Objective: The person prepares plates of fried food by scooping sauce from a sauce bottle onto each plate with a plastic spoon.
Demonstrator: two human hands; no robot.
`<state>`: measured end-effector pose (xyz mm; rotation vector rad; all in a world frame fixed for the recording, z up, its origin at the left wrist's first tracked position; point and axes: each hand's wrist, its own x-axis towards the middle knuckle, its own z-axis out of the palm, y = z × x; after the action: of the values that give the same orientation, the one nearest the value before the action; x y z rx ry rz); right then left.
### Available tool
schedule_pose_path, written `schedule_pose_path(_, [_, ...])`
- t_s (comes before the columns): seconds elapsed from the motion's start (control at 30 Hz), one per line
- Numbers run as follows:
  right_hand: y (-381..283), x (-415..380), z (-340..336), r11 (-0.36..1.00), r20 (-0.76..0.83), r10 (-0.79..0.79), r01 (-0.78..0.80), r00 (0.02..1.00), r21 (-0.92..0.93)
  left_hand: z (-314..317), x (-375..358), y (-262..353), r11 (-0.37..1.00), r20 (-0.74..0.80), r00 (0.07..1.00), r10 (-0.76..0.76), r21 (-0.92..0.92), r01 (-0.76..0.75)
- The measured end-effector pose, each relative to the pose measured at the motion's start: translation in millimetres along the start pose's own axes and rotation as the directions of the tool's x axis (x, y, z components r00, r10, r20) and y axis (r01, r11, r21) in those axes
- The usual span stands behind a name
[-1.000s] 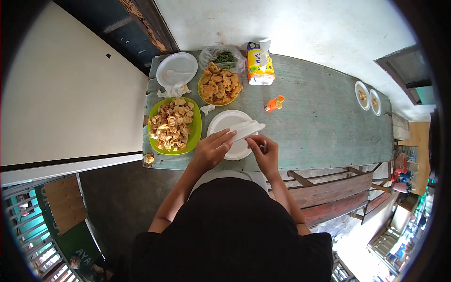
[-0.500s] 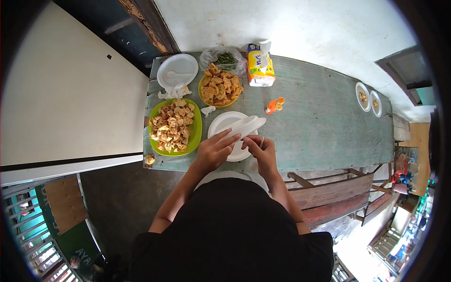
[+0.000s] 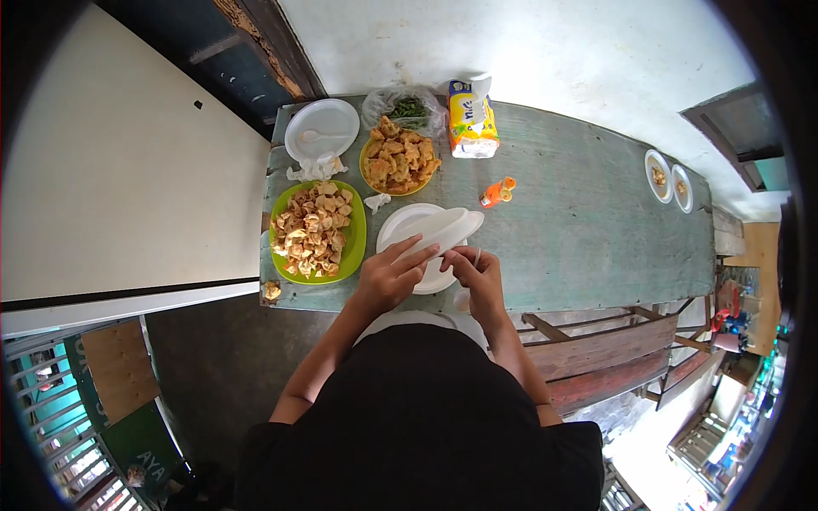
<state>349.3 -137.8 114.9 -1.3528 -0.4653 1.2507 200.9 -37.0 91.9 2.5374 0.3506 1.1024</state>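
Note:
Tilted above another white plate (image 3: 396, 223) on the table are white disposable plates (image 3: 450, 228), apparently two overlapping. My left hand (image 3: 388, 277) grips their near side, with fingers laid across the underside. At their lower right edge my right hand (image 3: 477, 277) is closed, thumb and forefinger pinched by the rim. A thin white handle sticks up from it and a pale rounded end shows below, which looks like a plastic spoon (image 3: 461, 300). Left of the hands, a green plate (image 3: 360, 247) holds folded fried wontons (image 3: 311, 230). Beyond is a yellow plate (image 3: 367, 177) of battered fried pieces (image 3: 400, 160).
At the back are a plate with a spoon (image 3: 322, 128), a plastic bag of greens (image 3: 409, 109) and a tissue pack (image 3: 474, 119). Orange-capped bottles (image 3: 498, 192) stand right of centre. Two small plates (image 3: 658, 176) lie far right. Crumpled tissue (image 3: 318, 168) is near the green plate.
The held plates have shifted slightly, their two rims a little further apart at the right end. Both hands stay almost in place.

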Motion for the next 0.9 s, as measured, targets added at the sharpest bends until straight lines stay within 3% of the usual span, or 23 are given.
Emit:
schedule_pose_path(0.4, [-2,2,-2,0.998,-0.030,0.034,-0.033,0.999,0.047,1,3,0,1.000,0.010,1.000,0.002,-0.018,-0.001])
schedule_pose_path(0.5, [3,7,-7,0.995,-0.032,0.097,-0.096,0.995,0.030,2,2,-1,1.000,0.047,0.999,0.022,-0.017,-0.022])
schedule_pose_path(0.53, [8,11,-9,0.980,-0.047,0.168,-0.162,0.985,0.115,4,0,0,1.000,0.048,0.999,0.023,-0.018,-0.022])
schedule_pose_path(0.57, [11,13,-10,0.954,-0.055,0.239,-0.224,0.969,0.198,9,-3,1,0.997,0.043,0.999,-0.024,-0.070,0.027])
schedule_pose_path(0.63, [6,14,-6,0.953,-0.088,0.265,-0.247,0.960,0.177,14,-6,4,0.990,0.041,0.996,-0.073,-0.119,0.078])
schedule_pose_path(0.67, [5,14,-5,0.950,-0.123,0.290,-0.269,0.949,0.157,14,-6,6,0.954,0.061,0.983,-0.175,-0.237,0.185])
schedule_pose_path(0.7, [9,16,-5,0.950,-0.124,0.290,-0.270,0.949,0.157,16,-7,7,0.892,0.093,0.958,-0.272,-0.349,0.287])
schedule_pose_path(0.73, [18,18,-7,0.979,-0.127,0.206,-0.204,0.970,0.032,18,-7,11,0.891,0.093,0.958,-0.272,-0.350,0.287])
schedule_pose_path(0.77, [26,21,-8,0.987,-0.120,0.122,-0.133,0.985,-0.093,20,-8,14,0.731,0.185,0.856,-0.483,-0.453,0.510])
schedule_pose_path(0.8, [31,23,-7,0.986,-0.122,0.124,-0.135,0.985,-0.093,21,-8,16,0.507,0.299,0.702,-0.647,-0.519,0.688])
schedule_pose_path(0.87, [38,25,-6,0.936,-0.138,0.008,-0.056,0.990,-0.348,23,-12,10,0.449,0.362,0.655,-0.663,-0.508,0.735])
schedule_pose_path(0.9, [38,25,-6,0.936,-0.137,0.010,-0.058,0.991,-0.348,24,-16,6,0.393,0.421,0.607,-0.675,-0.491,0.777])
